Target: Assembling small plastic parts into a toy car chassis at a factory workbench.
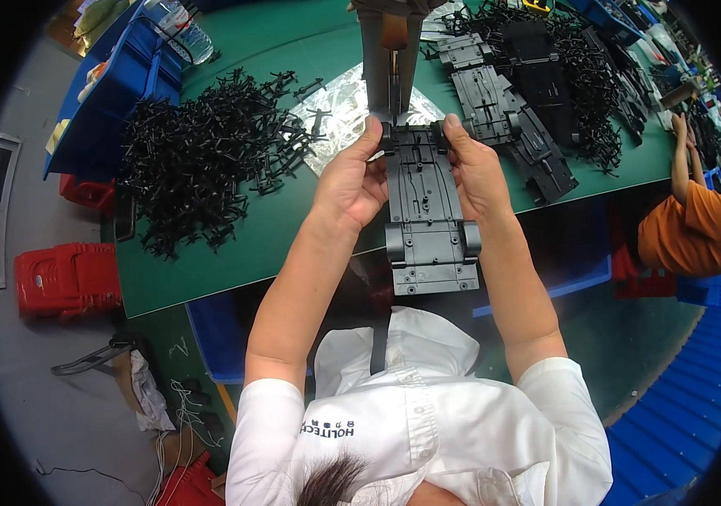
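Observation:
A long black plastic car chassis [425, 202], with wheel-arch shapes and screw bosses, is gripped by its far end between my two hands. My left hand [352, 181] is closed on its left edge, thumb on top and fingers curled beneath. On the opposite edge, my right hand [480, 173] holds it the same way. The near end of the chassis sticks out past the table edge toward my body. Right at its far end stands an upright metal bench machine [392, 63], which hides what lies behind it. A shiny silver sheet [339, 126] lies on the table around the machine's foot.
Small black plastic parts [200, 156] are heaped on the green table [289, 232] at left. More chassis [487, 101] and black parts lie at right. Blue bins [112, 97] and a clear bottle [187, 34] stand far left, red crates [74, 278] below. A person in orange [689, 228] works at right.

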The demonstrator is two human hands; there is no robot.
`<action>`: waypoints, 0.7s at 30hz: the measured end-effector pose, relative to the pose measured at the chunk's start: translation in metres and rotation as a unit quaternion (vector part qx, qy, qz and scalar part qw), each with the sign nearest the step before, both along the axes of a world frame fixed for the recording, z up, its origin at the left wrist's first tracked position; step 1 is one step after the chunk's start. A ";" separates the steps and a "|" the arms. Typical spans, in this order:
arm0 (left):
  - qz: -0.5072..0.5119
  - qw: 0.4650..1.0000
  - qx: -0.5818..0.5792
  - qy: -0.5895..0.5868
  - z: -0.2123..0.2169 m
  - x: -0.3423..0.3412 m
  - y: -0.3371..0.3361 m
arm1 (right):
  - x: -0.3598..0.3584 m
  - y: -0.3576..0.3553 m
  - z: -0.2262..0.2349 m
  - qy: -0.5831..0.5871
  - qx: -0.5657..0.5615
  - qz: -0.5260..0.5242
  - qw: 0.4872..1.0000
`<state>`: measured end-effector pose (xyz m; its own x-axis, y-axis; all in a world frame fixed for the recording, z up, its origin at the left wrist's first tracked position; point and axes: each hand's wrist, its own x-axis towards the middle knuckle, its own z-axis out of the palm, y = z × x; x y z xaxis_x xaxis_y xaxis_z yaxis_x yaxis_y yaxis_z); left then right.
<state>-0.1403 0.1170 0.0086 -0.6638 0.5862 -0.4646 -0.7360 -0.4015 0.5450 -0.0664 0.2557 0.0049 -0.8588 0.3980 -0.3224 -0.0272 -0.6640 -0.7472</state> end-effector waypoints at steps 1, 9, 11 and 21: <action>0.000 1.000 0.000 0.000 0.000 0.000 0.000 | 0.000 0.000 0.000 -0.001 0.003 -0.001 1.000; 0.003 1.000 -0.007 0.006 0.004 0.000 0.002 | 0.001 0.000 0.003 -0.007 0.014 -0.001 1.000; 0.002 1.000 -0.007 0.003 0.003 -0.001 0.002 | 0.000 -0.001 0.004 -0.002 0.011 -0.004 1.000; -0.011 1.000 -0.007 0.002 0.003 -0.003 0.001 | 0.001 0.000 0.005 -0.005 0.012 0.004 1.000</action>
